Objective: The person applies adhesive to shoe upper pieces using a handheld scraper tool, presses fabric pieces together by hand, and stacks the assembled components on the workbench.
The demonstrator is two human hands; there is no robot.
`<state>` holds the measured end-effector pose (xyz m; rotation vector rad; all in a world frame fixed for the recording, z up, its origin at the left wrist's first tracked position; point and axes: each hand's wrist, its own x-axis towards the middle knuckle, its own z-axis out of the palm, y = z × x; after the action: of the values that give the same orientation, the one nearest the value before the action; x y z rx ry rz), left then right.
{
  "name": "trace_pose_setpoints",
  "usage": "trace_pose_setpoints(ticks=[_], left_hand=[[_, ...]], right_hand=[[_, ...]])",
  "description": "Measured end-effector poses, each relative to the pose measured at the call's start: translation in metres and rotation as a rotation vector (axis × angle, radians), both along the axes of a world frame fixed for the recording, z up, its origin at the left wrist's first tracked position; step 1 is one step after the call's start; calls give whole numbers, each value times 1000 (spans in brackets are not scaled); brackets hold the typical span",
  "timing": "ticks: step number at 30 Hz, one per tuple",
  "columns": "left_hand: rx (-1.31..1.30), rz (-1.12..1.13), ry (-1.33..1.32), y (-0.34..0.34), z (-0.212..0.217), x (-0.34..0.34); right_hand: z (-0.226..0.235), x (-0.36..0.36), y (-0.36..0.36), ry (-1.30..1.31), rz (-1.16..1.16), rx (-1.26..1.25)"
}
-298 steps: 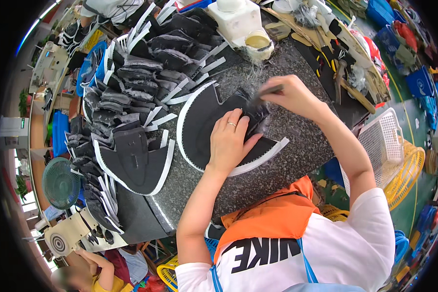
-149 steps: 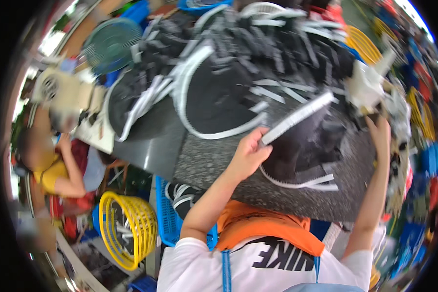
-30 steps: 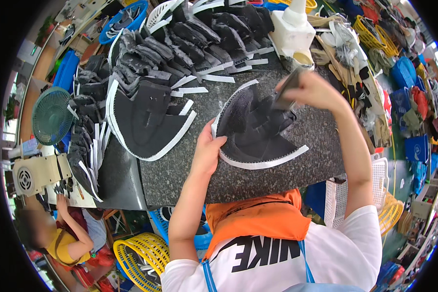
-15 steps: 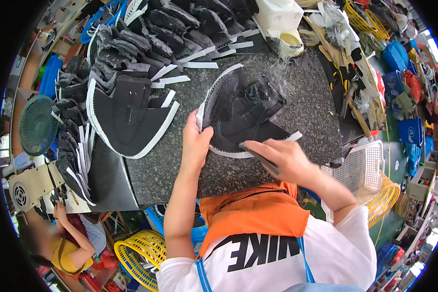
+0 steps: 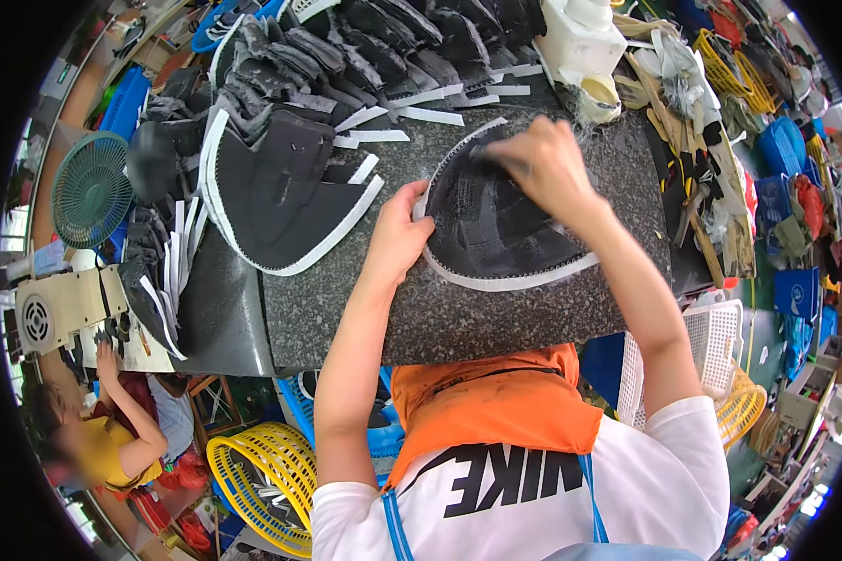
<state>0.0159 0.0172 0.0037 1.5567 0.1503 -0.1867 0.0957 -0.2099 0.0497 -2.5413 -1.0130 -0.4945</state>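
On the speckled stone worktop (image 5: 346,323) in front of me lies a black fabric shoe upper (image 5: 482,220) with a white border strip, its surface streaked and slightly shiny. My left hand (image 5: 404,234) pinches its left edge, thumb on top. Over the upper's far part, my right hand (image 5: 543,164) is closed and smeared by motion; it grips a slim dark tool whose end is blurred against the fabric. To the left rests a stack of similar black uppers (image 5: 276,201) with white borders.
Many more black pieces with white strips (image 5: 299,56) are heaped at the far left. A white glue-crusted container (image 5: 585,47) stands at the back, tools (image 5: 688,206) to its right. Beside the worktop are a white basket (image 5: 711,351) and a green fan (image 5: 89,192). A co-worker (image 5: 122,439) sits lower left.
My right hand has swept from the upper's near edge to its far part. The upper's folded-over section now lies spread flat. My left hand keeps its hold at the left edge.
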Motion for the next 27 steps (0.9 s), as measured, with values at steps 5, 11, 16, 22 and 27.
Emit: trace_pose_setpoints(ticks=[5, 11, 16, 22, 27], left_hand=[[35, 160, -98, 15, 3, -47], [-140, 516, -310, 89, 73, -144], [-211, 1018, -776, 235, 85, -223], [-256, 1181, -637, 433, 1, -288], [265, 1482, -88, 491, -50, -297]], right_hand=[[35, 34, -16, 213, -327, 48], [7, 82, -146, 440, -426, 314], [-30, 144, -198, 219, -416, 292], [-44, 166, -190, 184, -498, 202], [-42, 168, -168, 182, -415, 194]])
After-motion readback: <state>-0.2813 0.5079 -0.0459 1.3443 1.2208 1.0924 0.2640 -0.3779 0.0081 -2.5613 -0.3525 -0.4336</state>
